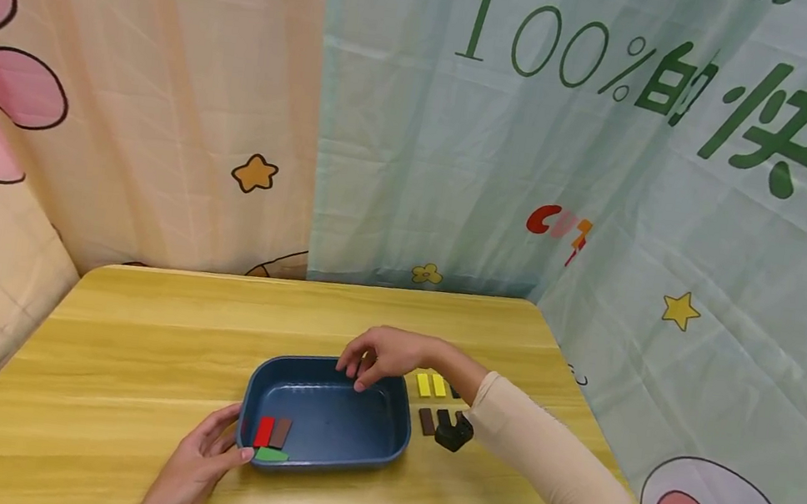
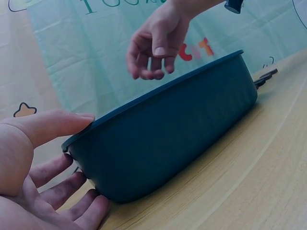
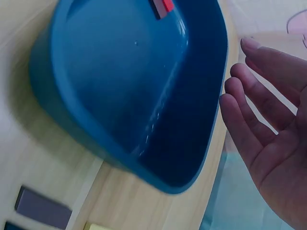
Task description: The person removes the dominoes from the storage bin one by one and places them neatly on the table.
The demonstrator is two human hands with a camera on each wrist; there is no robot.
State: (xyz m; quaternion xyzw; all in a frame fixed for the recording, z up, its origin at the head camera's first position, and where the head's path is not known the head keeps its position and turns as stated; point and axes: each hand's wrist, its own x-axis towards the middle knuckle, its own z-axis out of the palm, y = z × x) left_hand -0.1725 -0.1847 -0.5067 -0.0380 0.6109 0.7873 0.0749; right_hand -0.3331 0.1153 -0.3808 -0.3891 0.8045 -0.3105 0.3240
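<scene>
A dark blue plastic basin (image 1: 345, 421) stands on the table. Inside, at its near left corner, lie a red block (image 1: 264, 432), a brown block (image 1: 280, 433) and a green block (image 1: 272, 455). My left hand (image 1: 197, 454) grips that corner; in the left wrist view its thumb rests on the rim and the fingers lie against the outer wall. Above the basin's far right part hovers my right hand (image 1: 387, 352), fingers loosely bent, with nothing in them. In the right wrist view its fingertips (image 3: 229, 100) appear beside the rim.
Right of the basin lie yellow blocks (image 1: 423, 385), a brown block (image 1: 426, 421) and dark blocks (image 1: 444, 417), partly hidden by the right forearm and its black wrist camera (image 1: 454, 433). Printed curtains (image 1: 415, 161) hang behind the wooden table (image 1: 175, 325) and at its sides.
</scene>
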